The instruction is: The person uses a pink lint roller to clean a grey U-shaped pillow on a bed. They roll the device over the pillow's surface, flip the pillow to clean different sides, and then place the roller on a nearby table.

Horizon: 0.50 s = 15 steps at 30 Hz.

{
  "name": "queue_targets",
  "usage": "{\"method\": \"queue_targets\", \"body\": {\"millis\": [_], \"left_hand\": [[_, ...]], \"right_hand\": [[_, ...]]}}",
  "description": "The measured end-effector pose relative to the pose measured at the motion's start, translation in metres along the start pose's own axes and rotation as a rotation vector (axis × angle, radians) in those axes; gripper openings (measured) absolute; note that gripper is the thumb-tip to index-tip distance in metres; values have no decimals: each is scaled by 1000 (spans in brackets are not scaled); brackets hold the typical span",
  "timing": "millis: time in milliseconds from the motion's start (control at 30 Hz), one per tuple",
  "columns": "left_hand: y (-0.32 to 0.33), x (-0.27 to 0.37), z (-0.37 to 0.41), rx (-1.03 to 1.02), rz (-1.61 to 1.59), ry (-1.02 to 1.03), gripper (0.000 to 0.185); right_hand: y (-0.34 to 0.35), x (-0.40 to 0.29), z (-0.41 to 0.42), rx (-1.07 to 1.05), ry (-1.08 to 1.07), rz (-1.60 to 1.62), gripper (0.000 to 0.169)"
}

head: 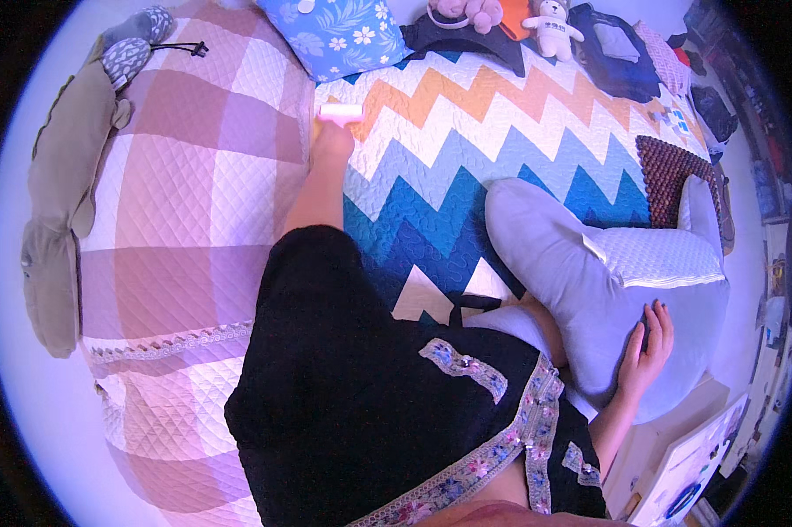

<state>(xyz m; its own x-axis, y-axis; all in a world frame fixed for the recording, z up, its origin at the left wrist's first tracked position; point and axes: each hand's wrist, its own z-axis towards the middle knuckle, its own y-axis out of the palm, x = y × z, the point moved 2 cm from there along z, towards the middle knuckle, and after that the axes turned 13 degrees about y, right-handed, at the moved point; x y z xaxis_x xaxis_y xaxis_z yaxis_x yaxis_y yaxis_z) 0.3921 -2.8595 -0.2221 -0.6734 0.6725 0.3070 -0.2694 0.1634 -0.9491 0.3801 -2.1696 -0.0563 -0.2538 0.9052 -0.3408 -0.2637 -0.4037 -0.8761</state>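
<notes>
My left hand (332,141) reaches out over the bed and grips a pink-handled lint roller (341,112) with a white roll. The roller lies at the left border of a zigzag-patterned quilt (429,148), beside a pink and white plaid quilted cover (179,217). My right hand (647,342) rests with its fingers slightly apart on a large grey plush cushion (666,316), which covers part of my lap. My black garment with floral trim hides the near part of the bed.
A long brown plush toy (67,171) lies along the left edge. At the far side are a blue floral pillow (343,33), a black hat-like item (465,46), a small plush bear (554,29) and dark folded clothing (610,59). A brown beaded mat (672,178) lies at right.
</notes>
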Motion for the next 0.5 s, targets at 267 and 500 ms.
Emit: {"method": "queue_targets", "body": {"millis": [267,500], "left_hand": [[14,-20,-89,-365,-218,-112,57],[-28,-47,-246,-555,-24,79,53]], "right_hand": [[2,4,-3,21,7,7,29],[4,5,-5,48,-34,7,28]]}}
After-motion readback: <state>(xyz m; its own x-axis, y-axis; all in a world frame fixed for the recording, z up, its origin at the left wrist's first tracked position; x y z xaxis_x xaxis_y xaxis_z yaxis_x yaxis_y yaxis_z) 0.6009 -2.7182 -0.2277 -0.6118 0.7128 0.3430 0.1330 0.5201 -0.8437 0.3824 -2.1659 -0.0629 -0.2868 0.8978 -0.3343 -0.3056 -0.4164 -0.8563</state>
